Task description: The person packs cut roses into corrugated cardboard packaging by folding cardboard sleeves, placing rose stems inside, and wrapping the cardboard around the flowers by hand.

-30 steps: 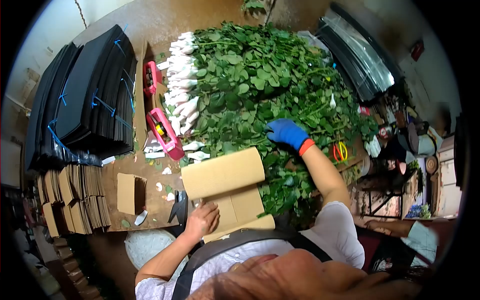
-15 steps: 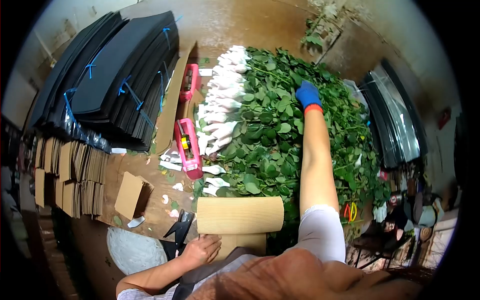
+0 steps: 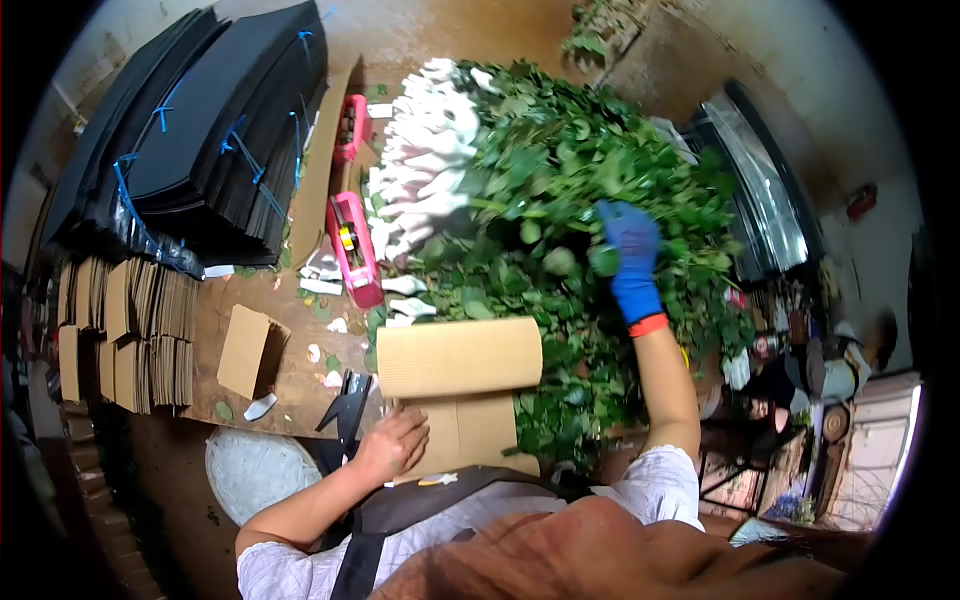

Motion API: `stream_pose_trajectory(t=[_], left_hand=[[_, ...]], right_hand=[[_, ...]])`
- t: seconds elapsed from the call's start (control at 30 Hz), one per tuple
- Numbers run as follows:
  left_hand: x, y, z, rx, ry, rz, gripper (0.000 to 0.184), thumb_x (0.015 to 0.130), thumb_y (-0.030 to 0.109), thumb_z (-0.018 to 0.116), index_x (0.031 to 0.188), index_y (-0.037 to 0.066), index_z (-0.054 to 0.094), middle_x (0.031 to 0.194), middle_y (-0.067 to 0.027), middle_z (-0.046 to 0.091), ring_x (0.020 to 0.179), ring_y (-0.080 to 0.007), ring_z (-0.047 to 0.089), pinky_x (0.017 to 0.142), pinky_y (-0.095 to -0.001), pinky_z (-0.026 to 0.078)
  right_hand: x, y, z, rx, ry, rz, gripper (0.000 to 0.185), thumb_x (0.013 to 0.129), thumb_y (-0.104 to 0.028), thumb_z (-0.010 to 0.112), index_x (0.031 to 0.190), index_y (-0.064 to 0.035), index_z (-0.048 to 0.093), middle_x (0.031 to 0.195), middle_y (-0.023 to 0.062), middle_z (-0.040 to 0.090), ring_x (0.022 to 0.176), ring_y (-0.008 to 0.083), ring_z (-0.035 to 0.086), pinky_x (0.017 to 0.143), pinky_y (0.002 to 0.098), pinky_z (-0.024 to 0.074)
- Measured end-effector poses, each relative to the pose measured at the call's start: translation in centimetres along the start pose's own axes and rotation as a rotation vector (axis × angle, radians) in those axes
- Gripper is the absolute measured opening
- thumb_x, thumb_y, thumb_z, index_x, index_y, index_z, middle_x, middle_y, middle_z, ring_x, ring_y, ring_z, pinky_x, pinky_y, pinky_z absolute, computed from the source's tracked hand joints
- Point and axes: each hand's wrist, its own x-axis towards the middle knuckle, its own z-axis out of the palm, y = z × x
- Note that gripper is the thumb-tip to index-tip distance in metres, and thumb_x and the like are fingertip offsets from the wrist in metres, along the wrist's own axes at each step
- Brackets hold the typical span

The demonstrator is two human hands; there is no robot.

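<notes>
My bare left hand [image 3: 393, 441] is closed on the left edge of a corrugated cardboard sheet [image 3: 470, 435], its fingers bent over the edge and the thumb hidden. The sheet's far end curls into a roll [image 3: 460, 358]. My right hand [image 3: 630, 245], in a blue glove with a red cuff, is closed around leafy green stems [image 3: 540, 150] in the pile. Some leaves hide its fingertips. At the stems' left ends are flower heads in white sleeves [image 3: 430, 165]. A black stapler-like tool [image 3: 347, 405] lies just left of the cardboard.
Two pink tape dispensers [image 3: 357, 250] stand beside an upright cardboard strip [image 3: 325, 165]. Tall stacks of black sheets [image 3: 225, 130] and folded cardboard pieces [image 3: 130, 335] fill the left. A small folded cardboard [image 3: 250, 350] sits on the wooden table [image 3: 210, 390]. Wrapped black sheets [image 3: 755, 180] stand right.
My right hand has drawn back toward me, and leafy stems with white-sleeved heads have shifted with it. My left hand stays at the cardboard. The whole view has tilted and shifted slightly.
</notes>
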Motion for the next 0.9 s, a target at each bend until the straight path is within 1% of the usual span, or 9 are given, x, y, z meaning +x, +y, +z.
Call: stream_pose_trajectory(t=[0.2, 0.33, 0.43, 0.47, 0.57, 0.67, 0.77, 0.83, 0.9], left_hand=[[0.2, 0.1, 0.0, 0.013, 0.011, 0.033, 0.017, 0.080, 0.007, 0.074, 0.095, 0.000, 0.071, 0.104, -0.0165, 0.069, 0.099, -0.0332, 0.068, 0.100, -0.0481, 0.052], [0.1, 0.2, 0.0, -0.006, 0.029, 0.030, 0.017, 0.080, 0.007, 0.074, 0.095, 0.000, 0.072, 0.103, -0.0166, 0.070, 0.099, -0.0338, 0.069, 0.099, -0.0480, 0.052], [-0.1, 0.3, -0.1, -0.037, 0.006, 0.009, 0.021, 0.079, 0.011, 0.075, 0.098, 0.001, 0.072, 0.108, -0.0156, 0.069, 0.104, -0.0333, 0.068, 0.099, -0.0480, 0.052], [-0.3, 0.3, -0.1, -0.036, -0.005, 0.015, 0.024, 0.079, 0.012, 0.076, 0.100, 0.002, 0.071, 0.109, -0.0155, 0.068, 0.106, -0.0332, 0.067, 0.100, -0.0484, 0.051], [-0.3, 0.2, -0.4, -0.022, -0.024, 0.001, 0.032, 0.079, 0.018, 0.080, 0.106, 0.003, 0.072, 0.112, -0.0151, 0.069, 0.107, -0.0329, 0.067, 0.104, -0.0491, 0.049], [0.0, 0.3, -1.1, -0.073, -0.074, -0.042, 0.054, 0.077, 0.029, 0.084, 0.121, 0.003, 0.066, 0.117, -0.0155, 0.069, 0.114, -0.0350, 0.064, 0.109, -0.0517, 0.044], [-0.3, 0.4, -1.6, -0.141, -0.159, -0.182, 0.075, 0.073, 0.038, 0.087, 0.133, 0.003, 0.059, 0.123, -0.0178, 0.067, 0.121, -0.0381, 0.060, 0.114, -0.0522, 0.038], [-0.3, 0.3, -1.6, -0.213, -0.170, -0.242, 0.088, 0.070, 0.042, 0.089, 0.140, 0.004, 0.052, 0.127, -0.0194, 0.066, 0.125, -0.0397, 0.058, 0.117, -0.0516, 0.036], [-0.4, 0.2, -1.5, -0.328, -0.133, -0.263, 0.099, 0.068, 0.044, 0.090, 0.146, 0.004, 0.045, 0.131, -0.0208, 0.064, 0.128, -0.0408, 0.056, 0.119, -0.0507, 0.033]], right_hand=[[-8.1, -3.5, 1.5, 0.351, -0.361, -0.132, 0.047, 0.075, -0.013, 0.073, 0.122, -0.0139, 0.063, 0.111, 0.0134, 0.067, 0.101, 0.0351, 0.065, 0.087, 0.0449, 0.0540], [-9.0, -3.5, -7.1, 0.337, 0.159, -0.057, 0.043, 0.080, -0.019, 0.072, 0.122, -0.0134, 0.065, 0.124, 0.0104, 0.066, 0.110, 0.0316, 0.063, 0.095, 0.0426, 0.0511], [-12.3, -2.3, -4.7, 0.510, -0.102, -0.222, 0.042, 0.079, -0.018, 0.072, 0.120, -0.0122, 0.066, 0.118, 0.0119, 0.068, 0.106, 0.0327, 0.065, 0.093, 0.0429, 0.0522], [-12.8, -1.5, -5.9, 0.553, -0.377, -0.112, 0.038, 0.080, -0.013, 0.070, 0.118, -0.0105, 0.067, 0.114, 0.0142, 0.070, 0.102, 0.0342, 0.066, 0.090, 0.0435, 0.0536], [-14.9, 0.6, -11.2, 0.625, 0.174, -0.039, 0.034, 0.081, -0.011, 0.067, 0.115, -0.0105, 0.069, 0.108, 0.0143, 0.071, 0.097, 0.0352, 0.067, 0.087, 0.0445, 0.0545], [-18.3, -0.6, -16.4, 0.812, -0.021, 0.095, 0.031, 0.081, -0.009, 0.065, 0.111, -0.0097, 0.070, 0.103, 0.0144, 0.071, 0.096, 0.0354, 0.067, 0.084, 0.0453, 0.0550], [-22.8, -2.0, -13.4, 0.933, 0.039, -0.185, 0.036, 0.079, -0.003, 0.067, 0.113, -0.0141, 0.073, 0.105, 0.0103, 0.073, 0.093, 0.0326, 0.069, 0.079, 0.0426, 0.0550], [-24.4, -3.3, -13.6, 0.826, -0.355, -0.362, 0.033, 0.080, -0.007, 0.070, 0.111, -0.0173, 0.073, 0.104, 0.0071, 0.073, 0.092, 0.0300, 0.069, 0.078, 0.0427, 0.0553], [-27.9, -4.3, -9.0, 0.825, -0.407, -0.408, 0.031, 0.082, -0.015, 0.069, 0.112, -0.0222, 0.068, 0.095, 0.0039, 0.071, 0.085, 0.0300, 0.069, 0.071, 0.0425, 0.0552]])
